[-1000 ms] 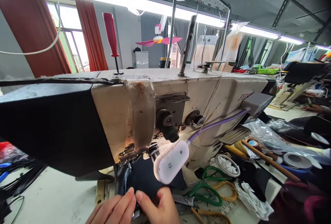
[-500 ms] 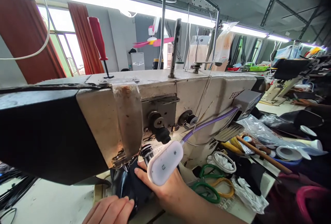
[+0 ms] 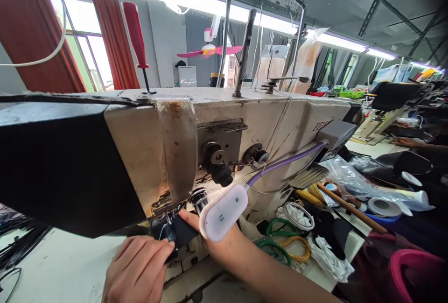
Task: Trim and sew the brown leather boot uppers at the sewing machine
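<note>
A dark piece (image 3: 185, 234), with a glossy black part like leather and a duller part, lies under the presser foot (image 3: 168, 219) of a sewing machine (image 3: 224, 107). My left hand (image 3: 138, 265) is closed, its fingertips pinching the near edge of the piece left of the foot. On the right, my right hand (image 3: 215, 240) reaches in behind a white oval lamp (image 3: 224, 213). One outstretched digit rests on the piece near the foot; the lamp hides most of its other fingers, which seem to hold the piece from the far side.
A red-handled screwdriver (image 3: 135, 37) stands upright on the machine head. To the right lie green-handled scissors (image 3: 280, 249), crumpled white material (image 3: 334, 258), a wooden stick (image 3: 353, 205) and a tape roll (image 3: 385, 207). Black cords (image 3: 24, 240) lie at left. Another person's hand (image 3: 406, 141) shows far right.
My left hand has moved up and left, showing more of its back. The dark piece shows less below the foot. My right hand has shifted slightly upward, with fewer fingers visible. The view has tilted slightly.
</note>
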Demonstrator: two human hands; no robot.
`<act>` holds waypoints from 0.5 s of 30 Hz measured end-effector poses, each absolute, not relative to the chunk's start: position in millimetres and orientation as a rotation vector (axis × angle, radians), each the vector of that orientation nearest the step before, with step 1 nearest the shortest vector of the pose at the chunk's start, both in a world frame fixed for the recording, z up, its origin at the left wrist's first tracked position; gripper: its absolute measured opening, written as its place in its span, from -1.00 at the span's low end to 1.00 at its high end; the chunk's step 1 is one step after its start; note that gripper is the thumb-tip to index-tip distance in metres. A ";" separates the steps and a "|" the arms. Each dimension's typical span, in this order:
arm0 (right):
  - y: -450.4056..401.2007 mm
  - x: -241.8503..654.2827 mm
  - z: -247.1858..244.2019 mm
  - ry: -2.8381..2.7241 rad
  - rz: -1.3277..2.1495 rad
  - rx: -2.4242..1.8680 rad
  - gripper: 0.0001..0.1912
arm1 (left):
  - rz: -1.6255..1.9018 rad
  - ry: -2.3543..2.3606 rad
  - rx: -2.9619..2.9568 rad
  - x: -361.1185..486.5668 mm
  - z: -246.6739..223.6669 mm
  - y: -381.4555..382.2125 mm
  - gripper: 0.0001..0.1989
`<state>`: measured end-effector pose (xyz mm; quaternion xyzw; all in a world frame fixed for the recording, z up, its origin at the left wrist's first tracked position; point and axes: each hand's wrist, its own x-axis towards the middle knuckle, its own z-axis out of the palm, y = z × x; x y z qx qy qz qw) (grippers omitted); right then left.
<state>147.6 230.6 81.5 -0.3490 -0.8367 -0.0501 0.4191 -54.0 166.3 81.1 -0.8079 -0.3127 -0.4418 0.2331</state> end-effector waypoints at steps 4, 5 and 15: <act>235.8 142.6 83.0 -2.044 -0.076 -0.940 -0.73 | -1.236 -0.833 -2.220 -56.6 80.8 174.1 -0.77; 234.0 142.8 83.9 -2.053 -0.101 -0.925 -0.72 | -1.236 -0.828 -2.215 -57.5 80.3 175.8 -0.77; 211.4 148.3 81.2 -2.160 -0.249 -0.682 -0.74 | -1.148 -0.763 -2.181 -63.9 82.9 180.9 -0.84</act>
